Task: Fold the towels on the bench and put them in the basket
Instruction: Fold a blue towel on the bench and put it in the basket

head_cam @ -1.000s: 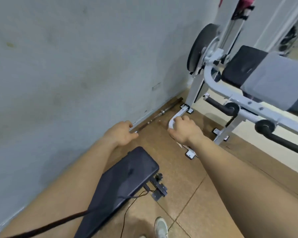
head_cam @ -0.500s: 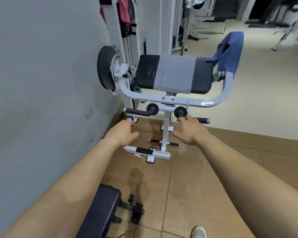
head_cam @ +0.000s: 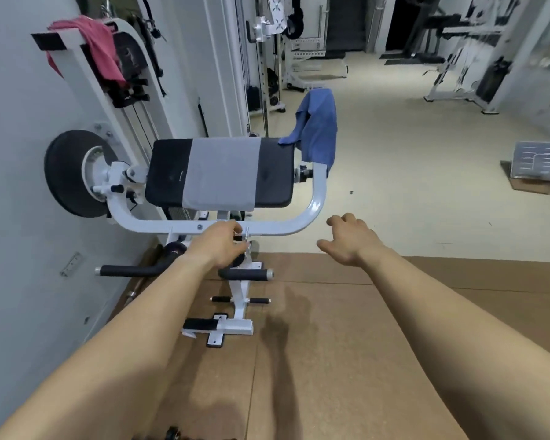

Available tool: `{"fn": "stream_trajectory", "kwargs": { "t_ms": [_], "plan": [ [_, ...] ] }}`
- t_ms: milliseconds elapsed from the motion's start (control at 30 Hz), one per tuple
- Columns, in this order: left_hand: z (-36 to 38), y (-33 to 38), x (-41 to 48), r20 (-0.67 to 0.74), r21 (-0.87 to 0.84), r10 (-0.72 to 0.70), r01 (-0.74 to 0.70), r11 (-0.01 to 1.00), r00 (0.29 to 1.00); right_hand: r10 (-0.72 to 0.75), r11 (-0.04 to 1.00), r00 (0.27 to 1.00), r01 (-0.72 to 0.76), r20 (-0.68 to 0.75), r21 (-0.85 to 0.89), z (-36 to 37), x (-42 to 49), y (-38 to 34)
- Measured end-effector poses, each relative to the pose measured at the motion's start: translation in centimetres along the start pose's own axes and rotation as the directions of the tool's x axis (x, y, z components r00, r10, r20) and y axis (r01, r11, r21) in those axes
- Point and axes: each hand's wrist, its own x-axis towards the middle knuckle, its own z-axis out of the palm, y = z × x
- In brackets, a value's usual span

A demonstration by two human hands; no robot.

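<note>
A grey towel (head_cam: 219,173) lies flat across the black pad (head_cam: 169,173) of a white-framed gym bench. A blue towel (head_cam: 319,128) hangs crumpled over the frame's upright at the pad's right end. A pink towel (head_cam: 99,49) is draped over a white machine arm at the upper left. My left hand (head_cam: 219,244) hovers in front of the frame's lower white bar, fingers loosely curled, holding nothing. My right hand (head_cam: 350,238) is open, just right of the frame's curved corner, below the blue towel. No basket is in view.
A grey wall runs along the left, with a black weight plate (head_cam: 64,173) beside it. Black padded handles (head_cam: 134,269) stick out low on the bench. A brown mat (head_cam: 315,344) covers the floor under me. Gym machines stand at the back and right.
My view has swung from the floor by the wall up to the bench. Both hands have risen and reached toward its frame; the blue and pink towels have come into sight.
</note>
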Motion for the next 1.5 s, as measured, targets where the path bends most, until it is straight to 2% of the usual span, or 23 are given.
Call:
{"fn": "stream_trajectory", "kwargs": {
  "t_ms": [333,567,733,800,1000,1133,1267,1400,1500],
  "plan": [
    [1.8,13.8,13.8,0.026,0.001,0.103,-0.103,0.995,0.994,0.055,0.998,0.998,-0.054,-0.037,0.030,-5.9,9.0,12.5],
    [3.5,20.3,25.6,-0.022,-0.041,0.084,-0.085,0.996,0.996,0.019,0.999,0.999,-0.020,-0.035,-0.036,-8.9,20.4,18.5],
    [4.3,23.1,35.3,0.018,-0.230,-0.029,0.032,0.973,0.999,-0.060,0.994,0.998,0.060,0.003,-0.093,-11.5,30.4,21.0],
    [4.5,24.3,38.8,0.010,-0.257,-0.072,0.072,0.964,0.997,-0.099,0.990,0.995,0.099,0.007,-0.097,-12.6,34.1,22.0],
    [2.5,26.7,46.9,-0.138,-0.387,-0.229,0.160,0.908,0.964,-0.189,0.979,0.982,0.189,0.019,-0.080,-15.3,44.4,23.6],
    [1.4,26.5,51.5,-0.212,-0.385,-0.324,0.225,0.895,0.922,-0.251,0.968,0.968,0.251,-0.004,0.016,-16.5,51.4,23.2],
    [1.5,26.7,55.6,-0.175,-0.517,-0.437,0.295,0.803,0.882,-0.392,0.912,0.918,0.395,-0.054,0.106,-17.4,58.5,21.9],
    [1.8,28.0,59.1,-0.139,-0.639,-0.544,0.344,0.688,0.828,-0.527,0.821,0.838,0.545,-0.141,0.170,-18.3,64.3,20.7],
    [1.8,28.5,61.5,-0.203,-0.618,-0.576,0.353,0.702,0.792,-0.606,0.761,0.790,0.611,-0.097,0.218,-19.0,68.2,20.0]
  ]
}}
